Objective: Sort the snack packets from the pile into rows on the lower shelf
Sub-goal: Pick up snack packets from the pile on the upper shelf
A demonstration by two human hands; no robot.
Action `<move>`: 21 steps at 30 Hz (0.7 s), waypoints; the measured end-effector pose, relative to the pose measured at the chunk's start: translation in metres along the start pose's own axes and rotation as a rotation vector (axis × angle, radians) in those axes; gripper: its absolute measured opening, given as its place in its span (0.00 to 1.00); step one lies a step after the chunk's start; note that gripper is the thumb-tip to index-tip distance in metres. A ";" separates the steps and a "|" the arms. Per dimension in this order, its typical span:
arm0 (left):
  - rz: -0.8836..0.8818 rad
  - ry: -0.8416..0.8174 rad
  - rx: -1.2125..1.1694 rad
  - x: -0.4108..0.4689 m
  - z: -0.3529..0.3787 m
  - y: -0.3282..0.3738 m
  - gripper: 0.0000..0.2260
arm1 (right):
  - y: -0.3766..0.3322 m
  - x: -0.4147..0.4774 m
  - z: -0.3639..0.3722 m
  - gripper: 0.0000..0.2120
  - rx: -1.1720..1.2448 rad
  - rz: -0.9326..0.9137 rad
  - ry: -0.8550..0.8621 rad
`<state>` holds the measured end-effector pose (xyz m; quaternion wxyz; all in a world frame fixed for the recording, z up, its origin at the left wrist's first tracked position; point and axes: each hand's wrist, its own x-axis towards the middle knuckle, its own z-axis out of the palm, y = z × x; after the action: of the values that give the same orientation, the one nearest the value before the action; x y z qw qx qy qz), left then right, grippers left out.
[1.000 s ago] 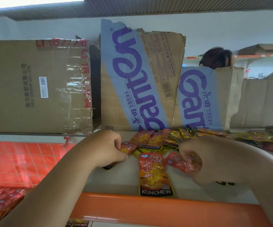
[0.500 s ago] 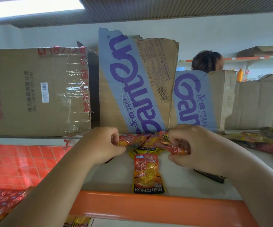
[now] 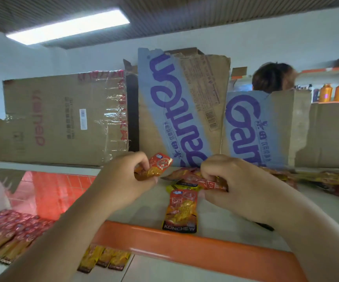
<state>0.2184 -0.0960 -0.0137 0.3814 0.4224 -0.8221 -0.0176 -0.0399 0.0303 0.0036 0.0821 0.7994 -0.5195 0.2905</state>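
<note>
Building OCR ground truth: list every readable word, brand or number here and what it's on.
"KONCHEW": bottom band of the flat snack packet.
"Ganten", running sideways: tall cardboard sheet.
"Gan", cut off: shorter cardboard sheet.
"deli", red, upside down: left carton.
Too blurred to read: small print, barcodes, Chinese characters, lower-shelf packets.

Behind the tall torn Ganten carton (image 3: pixel 183 106) a white wall (image 3: pixel 266 41) meets a dark slatted ceiling (image 3: pixel 205 11) with a lit light panel (image 3: pixel 68 27) up to its left, a taped deli carton (image 3: pixel 58 119) just left of it, orange-red floor tiles (image 3: pixel 48 192) lower left, and orange bottles (image 3: pixel 325 92) far to its right.
</note>
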 end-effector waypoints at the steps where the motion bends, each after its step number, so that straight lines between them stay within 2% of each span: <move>1: 0.011 0.021 0.001 -0.004 -0.003 0.001 0.13 | -0.001 -0.001 -0.001 0.18 0.000 -0.011 0.004; 11: 0.041 0.152 -0.009 -0.051 -0.045 0.002 0.13 | -0.023 0.005 -0.001 0.15 0.063 -0.107 0.052; 15: 0.067 0.225 0.013 -0.073 -0.079 -0.011 0.14 | -0.064 0.022 0.019 0.18 0.062 -0.189 0.092; 18: 0.074 0.270 0.029 -0.091 -0.111 -0.031 0.14 | -0.104 0.040 0.036 0.17 0.044 -0.193 0.115; 21: 0.041 0.301 0.046 -0.114 -0.145 -0.062 0.13 | -0.145 0.061 0.060 0.16 0.125 -0.191 0.119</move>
<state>0.3935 -0.0125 -0.0021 0.4908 0.4121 -0.7642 0.0727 0.1280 0.0211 0.0127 0.0900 0.8301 -0.4162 0.3600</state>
